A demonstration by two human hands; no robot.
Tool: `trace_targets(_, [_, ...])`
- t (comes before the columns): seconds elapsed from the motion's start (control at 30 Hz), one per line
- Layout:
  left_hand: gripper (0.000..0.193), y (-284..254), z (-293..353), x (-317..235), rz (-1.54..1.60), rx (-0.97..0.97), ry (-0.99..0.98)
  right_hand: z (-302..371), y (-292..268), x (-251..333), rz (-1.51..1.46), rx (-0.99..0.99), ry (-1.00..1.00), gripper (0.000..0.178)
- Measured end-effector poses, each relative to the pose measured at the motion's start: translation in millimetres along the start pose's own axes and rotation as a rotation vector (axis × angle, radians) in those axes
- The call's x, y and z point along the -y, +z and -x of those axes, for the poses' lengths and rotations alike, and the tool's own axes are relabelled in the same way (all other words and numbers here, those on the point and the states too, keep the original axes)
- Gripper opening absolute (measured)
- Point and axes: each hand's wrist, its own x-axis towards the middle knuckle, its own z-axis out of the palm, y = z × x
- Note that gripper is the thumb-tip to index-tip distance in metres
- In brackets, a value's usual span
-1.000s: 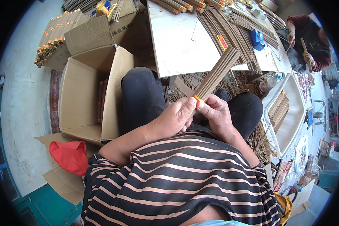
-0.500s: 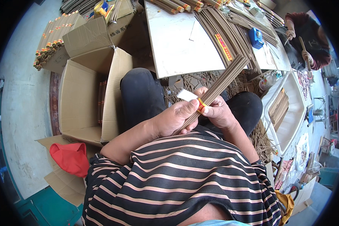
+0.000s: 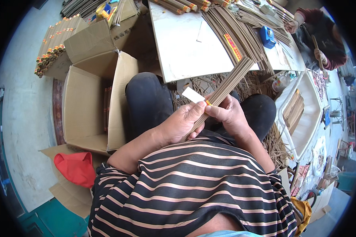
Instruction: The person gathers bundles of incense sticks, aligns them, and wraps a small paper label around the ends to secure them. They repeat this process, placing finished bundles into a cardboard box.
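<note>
A bundle of thin brown incense sticks point(image 3: 234, 80) slants across my lap, its far end up and to the right. My left hand point(image 3: 178, 123) is closed round its lower part, with the thumb up near the middle. Higher up, my right hand point(image 3: 230, 114) grips the same bundle, its thumb pressed close to the left thumb. Between the thumbs shows a sliver of a red and yellow paper label point(image 3: 208, 103). A loose white end of paper point(image 3: 193, 94) sticks out to the left. The fingers behind the bundle are partly hidden.
An open cardboard box point(image 3: 84, 108) stands at left, banded bundles inside. Ahead, a white table point(image 3: 182, 47) bears loose sticks point(image 3: 229, 29) and a blue tape dispenser point(image 3: 267, 37). A white tub point(image 3: 309, 122) holds sticks at right. A red cloth point(image 3: 76, 168) lies lower left. A co-worker point(image 3: 320, 35) sits far right.
More of the white paper end sticks out to the left, and less of the red and yellow label shows. The bundle has tipped slightly leftward. The co-worker's hand has moved left.
</note>
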Motion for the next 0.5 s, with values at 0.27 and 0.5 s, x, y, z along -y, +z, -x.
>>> trace_targets(0.27, [0.045,3.1,0.0,2.6,-0.268,-0.129,0.081,0.9,2.0,1.6,0.080,-0.051,0.030,0.030])
trace_targets(0.5, [0.042,3.2,0.0,4.8,-0.417,-0.188,0.167,-3.1,3.8,-1.1,0.213,-0.101,-0.006,0.032])
